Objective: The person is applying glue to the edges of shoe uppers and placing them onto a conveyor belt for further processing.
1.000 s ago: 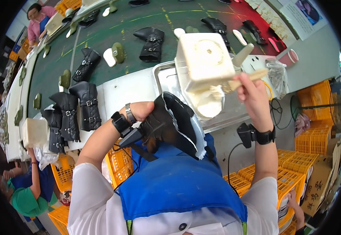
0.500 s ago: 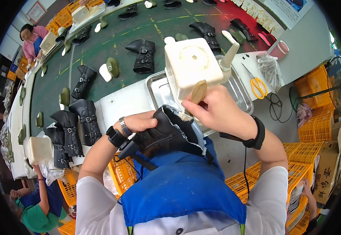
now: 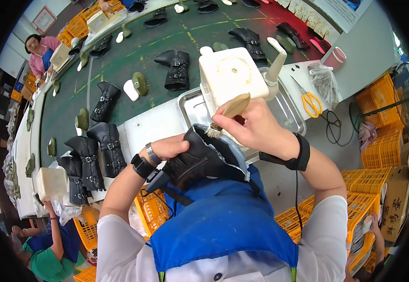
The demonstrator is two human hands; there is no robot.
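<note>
A black boot upper (image 3: pixel 192 165) lies tilted in front of my blue apron, its pale lining showing along the open edge. My left hand (image 3: pixel 168 146) is closed on its left end, thumb on top. In my right hand (image 3: pixel 263 126) is a brush with a flat wooden handle (image 3: pixel 237 105), gripped between thumb and fingers. Its bristles are at the boot's open edge; whether they touch the lining I cannot tell. Just beyond stands a whitish plastic container (image 3: pixel 235 77) with a spout, set in a metal tray (image 3: pixel 302 126).
Orange-handled scissors (image 3: pixel 312 104) and a clear plastic bag (image 3: pixel 324 80) lie right of the tray. Black boots (image 3: pixel 113 149) stand at left. The green conveyor (image 3: pixel 134 63) carries boots and green shoe forms. Orange crates (image 3: pixel 354 202) stack at right. Co-workers sit at left.
My right hand has shifted the brush slightly left, its bristles now plainly showing at the boot's opening. My left hand keeps its hold. The items on the conveyor appear a little farther right.
</note>
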